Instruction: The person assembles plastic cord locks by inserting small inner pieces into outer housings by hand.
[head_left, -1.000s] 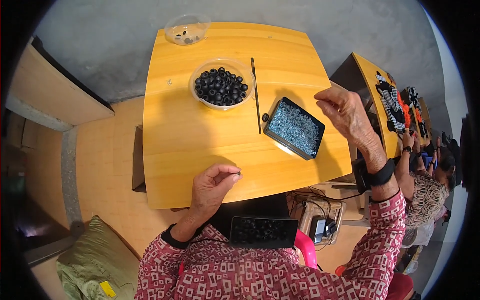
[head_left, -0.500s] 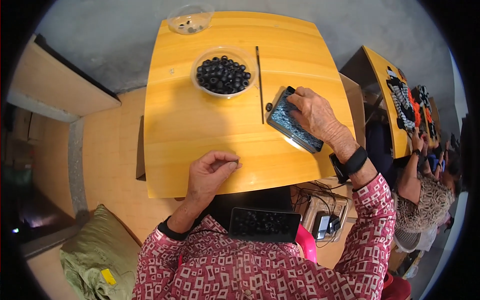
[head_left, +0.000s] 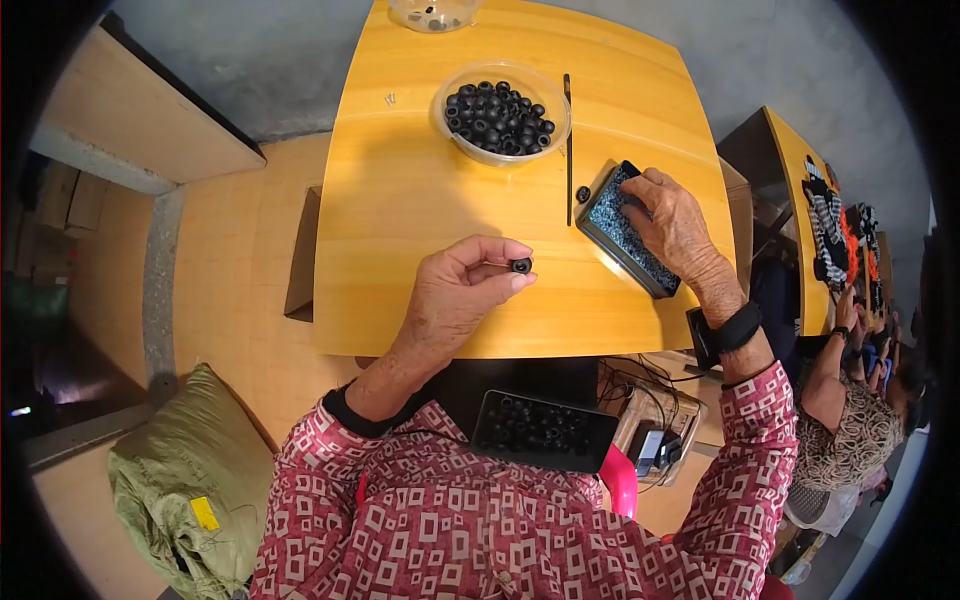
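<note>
On the yellow table point(head_left: 390, 215) stands a clear bowl point(head_left: 495, 158) of black beads point(head_left: 500, 118); to its front right sits a dark box point(head_left: 612, 252), long axis slanting from back left to front right. The right hand point(head_left: 678, 225) — nearer the box — dips its fingers among small glittery pieces point(head_left: 612, 212); whether it grips any, I cannot tell. Left of those fingers and nearer the body, the left hand point(head_left: 450, 300) pinches one holed bead point(head_left: 521, 266).

The left forearm point(head_left: 330, 440) slants up from lower left, its hand point(head_left: 455, 290) near centre frame with 2 digits, thumb point(head_left: 500, 288) and forefinger point(head_left: 495, 247), pinched; the right forearm point(head_left: 745, 440) rises from lower right, its hand point(head_left: 672, 225) right of centre, fingers point(head_left: 650, 184) bent toward upper left
</note>
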